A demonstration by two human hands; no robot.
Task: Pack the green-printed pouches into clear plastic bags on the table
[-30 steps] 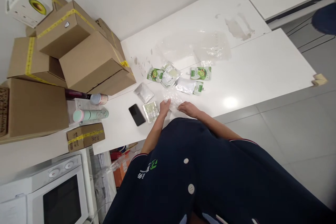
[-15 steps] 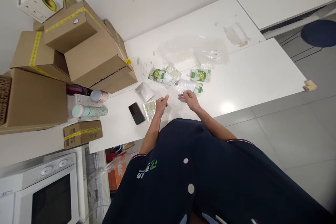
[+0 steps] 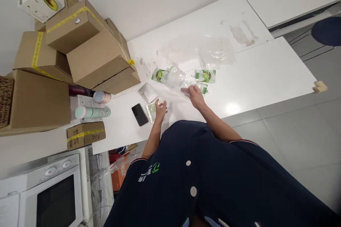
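My right hand (image 3: 196, 96) pinches a thin clear plastic bag (image 3: 178, 80), which spreads out to the left of the fingers over the white table. Fingers apart, my left hand (image 3: 160, 110) hovers beside a flat green-and-silver packet (image 3: 151, 111) and holds nothing. A green spouted pouch (image 3: 160, 75) pokes out at the bag's left side. Beyond my right hand lies a second green pouch (image 3: 205, 76), and a third pouch (image 3: 204, 88) is partly covered by that hand. A plain silver packet (image 3: 148, 93) rests above my left hand.
A black phone (image 3: 140, 115) lies left of my left hand. Larger clear plastic sheeting (image 3: 198, 50) is spread farther back. Cardboard boxes (image 3: 96, 55) are stacked at the left, with a mint-green bottle (image 3: 92, 112) and a jar (image 3: 102, 97) before them. The table's front edge (image 3: 269, 106) runs beside me.
My hands have moved apart. The left has drawn slightly left and down, its fingers opening, while the right now has the clear bag, which has puffed up over the packets.
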